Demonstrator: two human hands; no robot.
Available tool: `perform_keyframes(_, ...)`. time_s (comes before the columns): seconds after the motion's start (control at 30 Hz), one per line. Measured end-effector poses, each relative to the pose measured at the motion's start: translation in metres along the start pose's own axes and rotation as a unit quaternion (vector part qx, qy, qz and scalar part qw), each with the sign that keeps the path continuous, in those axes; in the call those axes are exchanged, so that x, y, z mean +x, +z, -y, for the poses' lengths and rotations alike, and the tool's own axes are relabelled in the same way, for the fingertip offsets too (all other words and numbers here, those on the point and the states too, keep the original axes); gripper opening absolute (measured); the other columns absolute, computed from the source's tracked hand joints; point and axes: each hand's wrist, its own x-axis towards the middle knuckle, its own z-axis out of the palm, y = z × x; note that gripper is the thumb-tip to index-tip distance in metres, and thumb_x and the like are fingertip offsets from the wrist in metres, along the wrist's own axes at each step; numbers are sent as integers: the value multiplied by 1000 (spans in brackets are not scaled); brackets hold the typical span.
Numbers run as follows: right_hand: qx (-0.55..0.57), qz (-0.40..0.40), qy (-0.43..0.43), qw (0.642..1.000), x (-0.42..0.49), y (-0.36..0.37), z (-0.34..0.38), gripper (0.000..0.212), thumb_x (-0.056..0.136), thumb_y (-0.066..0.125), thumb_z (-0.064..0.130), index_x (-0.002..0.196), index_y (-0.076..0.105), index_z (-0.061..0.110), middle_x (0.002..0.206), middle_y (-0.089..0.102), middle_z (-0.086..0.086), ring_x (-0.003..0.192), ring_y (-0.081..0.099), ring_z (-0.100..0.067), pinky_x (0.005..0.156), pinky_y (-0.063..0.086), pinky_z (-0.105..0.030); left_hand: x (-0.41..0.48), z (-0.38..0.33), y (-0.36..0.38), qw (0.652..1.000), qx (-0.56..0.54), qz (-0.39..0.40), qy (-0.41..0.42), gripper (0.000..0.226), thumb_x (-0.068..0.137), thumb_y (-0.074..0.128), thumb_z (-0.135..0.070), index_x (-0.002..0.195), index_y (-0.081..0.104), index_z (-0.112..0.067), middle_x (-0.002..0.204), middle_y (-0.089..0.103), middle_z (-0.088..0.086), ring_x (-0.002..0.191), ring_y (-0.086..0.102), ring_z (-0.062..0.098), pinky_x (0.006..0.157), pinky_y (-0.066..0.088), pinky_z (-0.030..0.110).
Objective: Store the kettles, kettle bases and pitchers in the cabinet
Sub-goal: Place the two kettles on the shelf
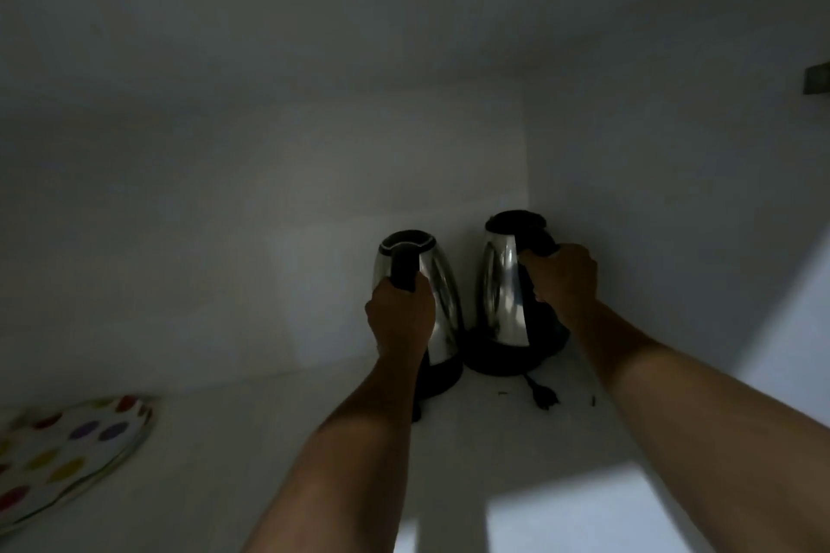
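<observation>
Steel kettles stand side by side on black bases in the back right corner of the cabinet shelf (449, 440). The left hand (399, 319) is clamped on the left kettle (442, 283) handle, the right hand (563, 278) on the right kettle (503, 283) handle. Both look placed; any pitchers are out of view, so probably still to store. A spotted plate (67, 449) lies at the shelf's front left.

The two kettles (442, 296) fill the shelf's (269, 440) back right corner, hard by the right wall (673, 193). A plug (545, 397) lies before them. Leftward the shelf runs open to the spotted plate (67, 453).
</observation>
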Motion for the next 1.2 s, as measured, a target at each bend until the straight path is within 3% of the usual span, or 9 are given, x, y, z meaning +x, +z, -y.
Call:
perform_keyframes(0.23, -19, 17, 20, 999, 17, 26, -20, 41, 82, 72, 39, 73, 68, -1, 69, 71, -19, 61, 71, -34, 63, 63, -48, 1, 20, 14, 1000, 19, -24, 6, 26, 92, 67, -33, 88, 63, -8, 73, 59, 1, 70, 64, 24, 61, 44, 24)
perform_keyframes(0.47, -27, 54, 6, 998, 22, 37, -9, 34, 85, 67, 31, 67, 63, 3, 59, 66, -15, 41, 59, -24, 46, 51, -28, 12, 24, 8, 999, 33, 4, -7, 30, 95, 62, -37, 104, 63, -8, 89, 64, 6, 77, 61, 20, 67, 49, 28)
perform_keyframes(0.6, -21, 88, -20, 996, 10, 45, -15, 34, 87, 69, 35, 67, 59, 9, 63, 65, -14, 45, 60, -23, 47, 54, -32, 12, 21, 4, 999, 28, 12, -11, 31, 97, 62, -35, 109, 62, -7, 82, 55, -1, 79, 59, 19, 68, 46, 28)
perform_keyframes(0.73, -47, 104, -48, 992, 6, 46, -15, 32, 83, 71, 39, 66, 55, 17, 68, 67, -13, 58, 67, -31, 56, 60, -38, 11, 22, 1, 1000, 21, 21, -9, 34, 98, 60, -33, 117, 61, -5, 93, 59, 4, 80, 55, 16, 72, 45, 27)
perform_keyframes(0.9, -53, 91, -23, 994, 15, 39, -7, 41, 88, 63, 29, 54, 56, 8, 59, 66, -21, 48, 63, -30, 61, 59, -38, 7, 22, 0, 1000, 17, 17, -10, 35, 98, 59, -35, 117, 60, -5, 96, 62, 8, 89, 65, 28, 72, 49, 30)
perform_keyframes(1.07, -75, 108, -36, 991, 20, 41, 3, 37, 89, 62, 29, 60, 57, 6, 52, 61, -14, 44, 60, -27, 57, 55, -32, 7, 22, 1, 1000, 11, 29, 1, 21, 99, 60, -30, 105, 58, -11, 77, 52, -4, 63, 50, 7, 57, 41, 20)
perform_keyframes(1.2, -67, 81, -74, 992, 14, 47, -9, 35, 87, 69, 33, 62, 53, 16, 66, 64, -15, 57, 67, -34, 55, 58, -36, 6, 24, 3, 1000, -2, 27, 13, 16, 98, 61, -27, 94, 54, -13, 70, 51, -8, 59, 51, 5, 46, 35, 13)
